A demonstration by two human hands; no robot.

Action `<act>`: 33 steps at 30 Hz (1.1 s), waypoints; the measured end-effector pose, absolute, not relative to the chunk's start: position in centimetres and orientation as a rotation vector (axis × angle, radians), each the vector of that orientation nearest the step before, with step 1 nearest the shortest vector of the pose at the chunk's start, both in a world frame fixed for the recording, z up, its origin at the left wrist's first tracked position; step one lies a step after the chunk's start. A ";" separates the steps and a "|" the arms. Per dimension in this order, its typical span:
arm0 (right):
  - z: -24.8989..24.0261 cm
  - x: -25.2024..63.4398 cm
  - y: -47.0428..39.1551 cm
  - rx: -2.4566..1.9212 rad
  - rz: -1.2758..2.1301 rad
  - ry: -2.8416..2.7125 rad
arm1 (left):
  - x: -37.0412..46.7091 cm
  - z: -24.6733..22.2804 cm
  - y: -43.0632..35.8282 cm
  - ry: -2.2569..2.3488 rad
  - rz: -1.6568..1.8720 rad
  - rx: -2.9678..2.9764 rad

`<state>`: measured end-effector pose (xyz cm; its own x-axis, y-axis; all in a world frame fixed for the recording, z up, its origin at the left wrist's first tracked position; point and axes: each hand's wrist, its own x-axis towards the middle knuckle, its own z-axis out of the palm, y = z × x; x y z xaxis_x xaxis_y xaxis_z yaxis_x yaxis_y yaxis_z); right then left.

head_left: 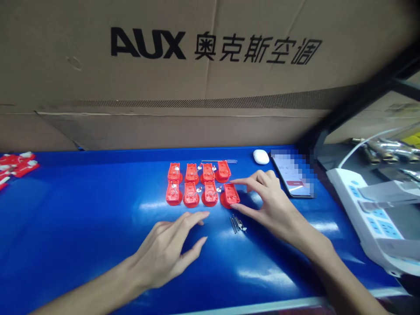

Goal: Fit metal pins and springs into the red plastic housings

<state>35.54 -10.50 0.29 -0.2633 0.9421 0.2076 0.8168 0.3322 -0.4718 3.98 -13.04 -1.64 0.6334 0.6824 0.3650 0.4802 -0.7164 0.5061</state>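
Note:
Two rows of small red plastic housings (190,195) stand on the blue table. Most carry small white and metal pieces; the two at the right end show none. My right hand (267,199) has its thumb and index finger at opposite edges of the front row's rightmost red plastic housing (231,194), which rests on the table. My left hand (172,247) hovers in front of the rows, thumb and fingers apart, holding nothing. Several thin metal pins (238,223) lie in a small pile between the hands, nearer the right one.
Behind the rows lies a thin clear-and-metal rod (219,162). A white rounded case (261,156) and a phone (292,175) are at the back right. A white power strip (370,218) runs along the right edge. Red and white parts (18,166) lie far left; a large cardboard box (210,83) walls the back.

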 end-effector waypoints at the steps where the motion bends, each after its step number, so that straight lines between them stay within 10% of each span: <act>1: 0.3 35.6 -10.4 -1.545 0.383 -2.149 | 4.0 -1.7 -13.0 0.927 0.772 2.495; 33: 4.5 32.9 -14.9 -1.371 0.799 -2.345 | 4.0 -1.4 -13.4 0.986 0.609 2.641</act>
<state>32.86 -14.94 4.50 -0.4945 0.8691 -0.0138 0.6966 0.3868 -0.6043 3.95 -13.36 -1.42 0.6822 0.6696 0.2935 0.5620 -0.7371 0.3753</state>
